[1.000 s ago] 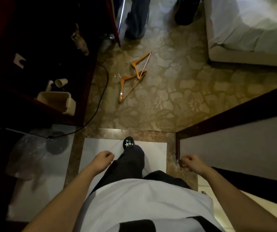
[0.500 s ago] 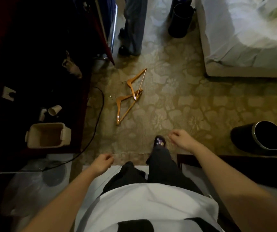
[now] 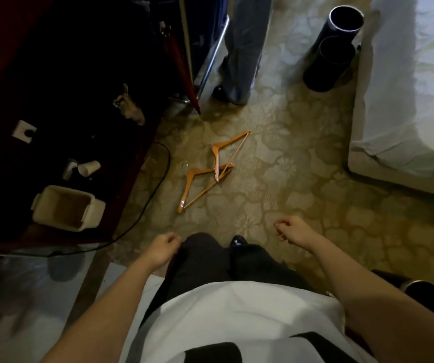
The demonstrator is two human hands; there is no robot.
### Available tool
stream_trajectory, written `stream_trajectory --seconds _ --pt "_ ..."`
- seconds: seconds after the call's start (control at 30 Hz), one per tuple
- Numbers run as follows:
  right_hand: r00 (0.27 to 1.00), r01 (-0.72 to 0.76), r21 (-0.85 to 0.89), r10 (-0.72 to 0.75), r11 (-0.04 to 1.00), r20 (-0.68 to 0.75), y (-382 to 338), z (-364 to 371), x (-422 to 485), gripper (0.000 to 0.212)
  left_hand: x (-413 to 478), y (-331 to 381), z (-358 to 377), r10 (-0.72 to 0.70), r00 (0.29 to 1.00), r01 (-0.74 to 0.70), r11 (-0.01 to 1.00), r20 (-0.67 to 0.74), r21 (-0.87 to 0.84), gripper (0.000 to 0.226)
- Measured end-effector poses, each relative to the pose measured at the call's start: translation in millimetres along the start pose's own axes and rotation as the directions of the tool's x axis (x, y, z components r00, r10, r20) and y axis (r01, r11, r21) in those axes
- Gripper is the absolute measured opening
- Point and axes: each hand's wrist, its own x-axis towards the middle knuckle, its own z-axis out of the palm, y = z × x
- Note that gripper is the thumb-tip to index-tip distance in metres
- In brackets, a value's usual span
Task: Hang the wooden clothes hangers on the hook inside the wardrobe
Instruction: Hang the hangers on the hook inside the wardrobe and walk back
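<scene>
Two wooden hangers (image 3: pixel 210 170) lie overlapped on the carpet (image 3: pixel 276 179) ahead, long bars running near-left to far-right, hooks toward the left. Wardrobe (image 3: pixel 66 87) interior too dark to read. Left hand (image 3: pixel 162 248) and right hand (image 3: pixel 293 229): fingers curled, empty. Hangers now nearer than before.

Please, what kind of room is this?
Probably a hotel bedroom. A bed with pale covers stands at the right, patterned carpet covers the floor, and a dark wooden unit at the left holds paper cups. Two wooden hangers lie on the carpet.
</scene>
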Motion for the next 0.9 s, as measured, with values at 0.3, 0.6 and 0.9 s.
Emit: stream_trajectory --seconds 0.3,0.6,0.9 --pt "0.989 -0.100 -0.200 0.120 0.975 0.089 -13.5 -47.3 75.2 0.027 61.1 104.3 -19.2 0.074 0.997 -0.070 0.991 0.029 -0.111 0.014" --pt "0.976 0.146 -0.257 -0.096 0.955 0.198 -167.9 -84.7 179.2 0.023 147.7 141.9 -81.8 -0.031 1.000 0.031 0.993 0.004 -0.115 0.017" --pt "0.962 0.224 -0.414 -0.132 0.882 0.239 -247.7 -88.6 318.9 0.020 264.5 169.9 -117.4 -0.031 0.993 0.011 0.987 -0.117 -0.163 0.014"
